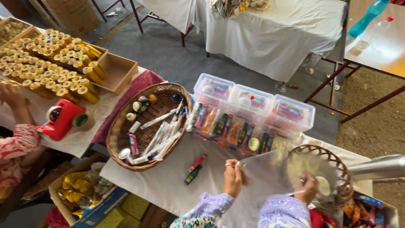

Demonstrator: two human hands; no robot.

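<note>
Here both hands are gripping a clear plastic bag [270,173]: left hand [233,176] pinching its near-left edge, right hand [308,188] closing on its right side. The bag's long axis is running left to right between them, above the desk [168,181]

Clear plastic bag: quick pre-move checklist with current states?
1. Left hand pinches the clear plastic bag at its edge: ok.
2. Right hand grips the bag's other side: ok.
3. Bag mouth open: cannot tell.
4. Bag contents: cannot tell.
5. Two small tubes on the white tablecloth, apart from both hands: ok.
6. Wicker basket upright, filled: ok.
</note>
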